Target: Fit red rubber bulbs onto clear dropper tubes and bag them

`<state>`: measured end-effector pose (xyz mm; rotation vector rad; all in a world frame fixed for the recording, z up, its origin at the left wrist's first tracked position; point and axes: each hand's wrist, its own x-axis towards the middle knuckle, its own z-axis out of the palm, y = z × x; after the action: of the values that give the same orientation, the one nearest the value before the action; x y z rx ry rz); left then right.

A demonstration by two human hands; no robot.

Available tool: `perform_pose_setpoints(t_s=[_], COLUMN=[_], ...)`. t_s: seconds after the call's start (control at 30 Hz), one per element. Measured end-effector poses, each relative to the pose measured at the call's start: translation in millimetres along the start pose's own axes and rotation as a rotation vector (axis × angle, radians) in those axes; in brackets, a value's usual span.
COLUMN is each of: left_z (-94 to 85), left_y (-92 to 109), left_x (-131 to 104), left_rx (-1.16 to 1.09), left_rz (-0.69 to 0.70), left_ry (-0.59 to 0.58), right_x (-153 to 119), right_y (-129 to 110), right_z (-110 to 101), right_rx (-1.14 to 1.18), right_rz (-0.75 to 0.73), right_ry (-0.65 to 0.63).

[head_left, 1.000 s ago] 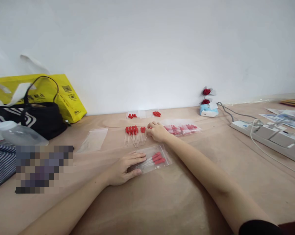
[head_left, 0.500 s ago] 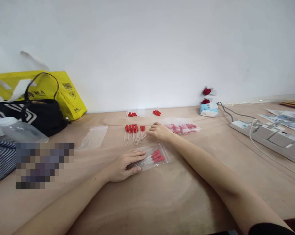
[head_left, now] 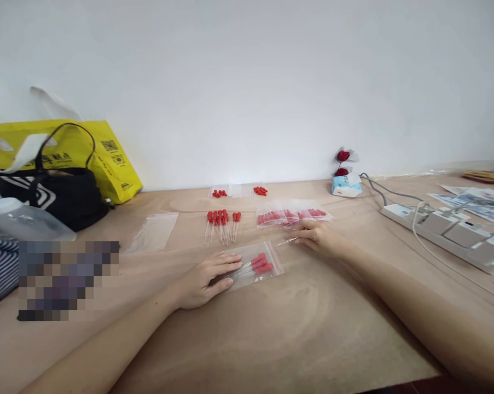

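Observation:
My left hand (head_left: 209, 279) lies flat with its fingers spread, pressing on a clear zip bag (head_left: 242, 282). Inside that bag are several glass droppers with red rubber bulbs (head_left: 262, 262); its zip end points right. Just right of the bag's mouth, my right hand (head_left: 318, 238) is closed on a dropper (head_left: 286, 241). The glass tip points left towards the bag, and the bulb is hidden by the fingers. Loose droppers (head_left: 220, 224) lie in a group beyond my left hand, bulbs towards the wall. Filled zip bags (head_left: 291, 213) overlap behind my right hand.
A flat zip bag (head_left: 154, 232) lies at left. By the wall are more red bulbs (head_left: 220, 193) and clear bags (head_left: 242, 190). A power strip (head_left: 443, 232) with cables stands right, near a tissue pack (head_left: 346, 185). Bags (head_left: 119, 164) and a bottle (head_left: 29, 219) crowd the left.
My right hand has moved right and nearer from the loose droppers, bringing one dropper beside the bag's mouth. My left hand stays on the bag.

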<state>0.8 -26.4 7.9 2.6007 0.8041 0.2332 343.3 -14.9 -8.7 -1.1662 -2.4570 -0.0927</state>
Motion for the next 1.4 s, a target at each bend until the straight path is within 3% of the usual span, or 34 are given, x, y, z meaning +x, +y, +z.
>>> perform_pose_setpoints(t_s=[0.2,0.43,0.6,0.83,1.03,1.4], left_z=[0.9,1.6,2.2,2.7,4.5,2.7], left_y=[1,5,5,4,3,8], left_x=[0,1,-1,-2,-1,-1], left_rx=[0.018,0.019,0.024,-0.01,-0.04,-0.057], left_rz=[-0.009,-0.022,-0.048,-0.016,0.013,0.001], left_ry=[-0.013,-0.031,-0.003,0.023,0.078,0.066], right_x=[14,21,26,28,30,48], right_y=[-25,-49,-50,-41,-48,-67], right_z=[9,19,25,31,34,53], right_rx=[-0.003,0.339,0.516,0.865,1.103,1.11], right_rz=[-0.026,-0.007,0.064,0.354,0.354,0.514], right_ry=[-0.053,0.052,0.055,-0.008,-0.015,0.177])
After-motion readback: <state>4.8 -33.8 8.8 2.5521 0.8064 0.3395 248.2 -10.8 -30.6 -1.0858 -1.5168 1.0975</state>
